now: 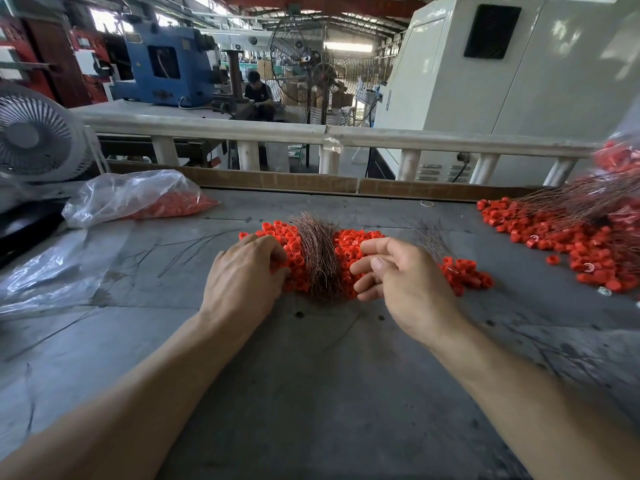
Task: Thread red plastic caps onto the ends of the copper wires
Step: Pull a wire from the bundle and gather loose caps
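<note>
The left hand (pixel 247 271) curled its fingers into the red caps (pixel 294 252) beside the wire bundle (pixel 318 258), while the right hand (pixel 398 275) hovered with fingers loosely bent, holding nothing visible.

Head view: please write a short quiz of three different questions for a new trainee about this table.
1. True or false: the wire bundle lies across the red caps between both hands.
2. Which hand is in the caps: A left, B right?
3. Fill in: the plastic bag of caps sits at the table's far ____ side.

Key: 1 true; 2 A; 3 left.
</note>
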The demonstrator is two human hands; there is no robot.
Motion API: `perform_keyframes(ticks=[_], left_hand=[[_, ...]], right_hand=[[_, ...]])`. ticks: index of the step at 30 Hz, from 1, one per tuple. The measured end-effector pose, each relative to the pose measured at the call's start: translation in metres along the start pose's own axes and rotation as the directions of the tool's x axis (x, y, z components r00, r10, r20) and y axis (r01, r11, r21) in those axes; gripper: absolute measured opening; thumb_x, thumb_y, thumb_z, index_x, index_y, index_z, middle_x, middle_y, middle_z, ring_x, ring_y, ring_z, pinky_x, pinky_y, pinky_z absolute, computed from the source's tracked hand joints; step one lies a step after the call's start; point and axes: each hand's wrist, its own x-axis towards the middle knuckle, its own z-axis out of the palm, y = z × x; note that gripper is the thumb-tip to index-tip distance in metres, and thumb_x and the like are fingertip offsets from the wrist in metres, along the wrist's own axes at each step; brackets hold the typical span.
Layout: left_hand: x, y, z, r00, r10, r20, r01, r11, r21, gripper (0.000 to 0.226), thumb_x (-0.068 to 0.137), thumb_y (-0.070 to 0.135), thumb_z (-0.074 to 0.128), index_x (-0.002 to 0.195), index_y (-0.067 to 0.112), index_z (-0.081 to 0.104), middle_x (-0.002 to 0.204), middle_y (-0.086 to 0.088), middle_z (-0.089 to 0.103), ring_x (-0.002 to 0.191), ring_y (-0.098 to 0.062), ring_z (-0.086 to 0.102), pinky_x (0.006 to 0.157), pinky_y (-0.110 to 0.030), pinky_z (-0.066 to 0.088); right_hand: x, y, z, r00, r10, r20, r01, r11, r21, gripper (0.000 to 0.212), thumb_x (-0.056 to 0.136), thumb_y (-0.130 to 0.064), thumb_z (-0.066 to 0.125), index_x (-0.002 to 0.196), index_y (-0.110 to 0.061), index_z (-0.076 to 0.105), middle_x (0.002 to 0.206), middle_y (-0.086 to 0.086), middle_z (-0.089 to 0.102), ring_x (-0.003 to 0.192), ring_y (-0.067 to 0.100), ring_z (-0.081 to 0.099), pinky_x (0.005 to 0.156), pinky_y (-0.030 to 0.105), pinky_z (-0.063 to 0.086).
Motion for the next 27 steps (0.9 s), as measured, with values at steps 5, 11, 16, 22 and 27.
perform_keyframes(ticks=[5, 11, 16, 22, 27], left_hand=[[-0.002, 0.004, -0.001, 1.0, 0.007, 0.011, -0.007, 1.0, 0.008, 0.01, 0.088, 0.021, 0.07, 0.096, 0.027, 0.067, 0.098, 0.009, 0.065, 0.093, -0.018, 0.061, 0.084, -0.036, 0.046], [-0.003, 0.01, -0.006, 0.995, -0.095, -0.024, 0.09, 0.98, -0.178, 0.015, 0.086, 0.018, 0.068, 0.087, 0.032, 0.061, 0.082, 0.014, 0.067, 0.078, -0.01, 0.063, 0.072, -0.038, 0.054], [-0.011, 0.02, -0.007, 0.998, -0.064, 0.022, 0.067, 0.929, -0.363, 0.022, 0.082, 0.015, 0.077, 0.079, 0.033, 0.065, 0.081, 0.028, 0.066, 0.071, 0.002, 0.062, 0.06, -0.009, 0.043], [-0.015, 0.025, -0.01, 0.996, -0.079, 0.031, 0.084, 0.851, -0.518, 0.028, 0.079, 0.01, 0.083, 0.087, 0.033, 0.068, 0.082, 0.019, 0.07, 0.072, -0.004, 0.065, 0.071, -0.023, 0.055], [-0.017, 0.029, -0.009, 0.993, -0.087, 0.08, 0.117, 0.806, -0.58, 0.025, 0.079, 0.01, 0.084, 0.09, 0.03, 0.074, 0.082, 0.014, 0.072, 0.074, -0.008, 0.067, 0.076, -0.032, 0.06]], right_hand=[[-0.001, 0.003, -0.001, 0.999, -0.034, -0.022, 0.035, 0.999, 0.037, 0.026, 0.102, 0.0, 0.054, 0.117, -0.012, 0.071, 0.087, 0.005, 0.076, 0.062, 0.017, 0.07, 0.058, 0.029, 0.06], [-0.002, -0.001, -0.005, 0.997, -0.05, -0.066, 0.054, 0.997, 0.059, 0.012, 0.099, -0.005, 0.061, 0.095, -0.013, 0.068, 0.082, 0.001, 0.077, 0.059, 0.02, 0.071, 0.053, 0.029, 0.057], [-0.005, -0.005, -0.006, 0.998, 0.003, -0.058, 0.002, 0.995, 0.101, 0.009, 0.096, -0.01, 0.068, 0.088, -0.011, 0.072, 0.078, 0.004, 0.078, 0.059, 0.017, 0.07, 0.054, 0.029, 0.057], [-0.005, -0.007, -0.006, 0.989, 0.142, -0.037, -0.129, 0.963, 0.235, 0.005, 0.091, -0.01, 0.072, 0.086, -0.009, 0.072, 0.079, 0.008, 0.078, 0.06, 0.012, 0.066, 0.06, 0.029, 0.055], [-0.006, -0.01, -0.006, 0.988, 0.143, -0.057, -0.125, 0.962, 0.242, 0.009, 0.089, -0.011, 0.073, 0.08, -0.01, 0.072, 0.073, 0.008, 0.076, 0.058, 0.012, 0.063, 0.058, 0.026, 0.053]])
